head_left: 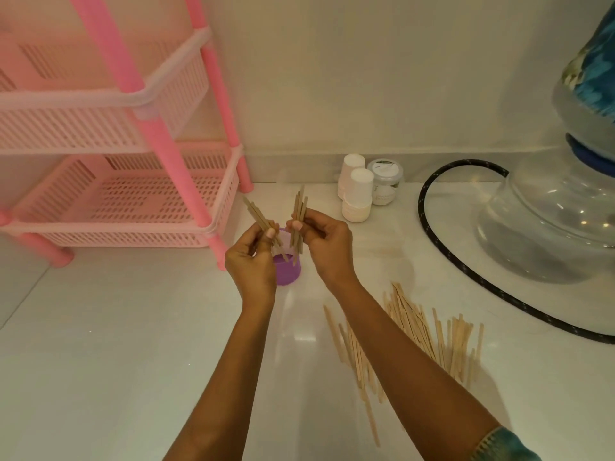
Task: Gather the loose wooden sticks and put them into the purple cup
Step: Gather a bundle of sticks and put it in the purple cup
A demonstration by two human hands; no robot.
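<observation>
The purple cup point(288, 270) stands on the white floor, partly hidden behind my hands. My left hand point(250, 264) pinches a small bundle of wooden sticks point(258, 217) that slants down into the cup's mouth. My right hand point(327, 247) grips a second bundle of sticks point(299, 218), held nearly upright with its lower ends over the cup. A loose pile of wooden sticks point(429, 331) lies spread on the floor to the right, partly under my right forearm.
A pink plastic rack point(126, 181) stands at the left, one leg close to the cup. White cups point(357, 194) and a small jar point(386, 184) sit by the wall. A black hose point(429, 227) curves around a large clear water bottle point(549, 221) at the right.
</observation>
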